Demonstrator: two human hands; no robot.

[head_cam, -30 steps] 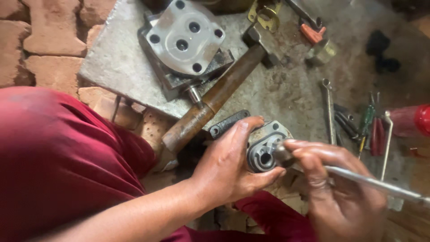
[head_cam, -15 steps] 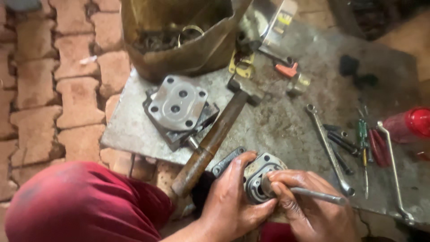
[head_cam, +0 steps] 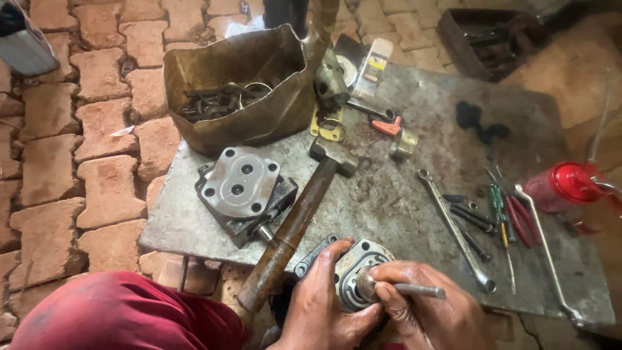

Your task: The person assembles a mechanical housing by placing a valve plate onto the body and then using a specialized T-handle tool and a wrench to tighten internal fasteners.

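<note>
Both hands work a round grey metal pump housing [head_cam: 353,275] at the near edge of the grey metal surface [head_cam: 402,207].

Head view: the left hand [head_cam: 324,304] curls closed around the housing's left side; the right hand [head_cam: 427,314] pinches what seems a thin steel rod [head_cam: 418,290] into its centre. A rusty long-handled hammer [head_cam: 298,227] lies just left.
</note>
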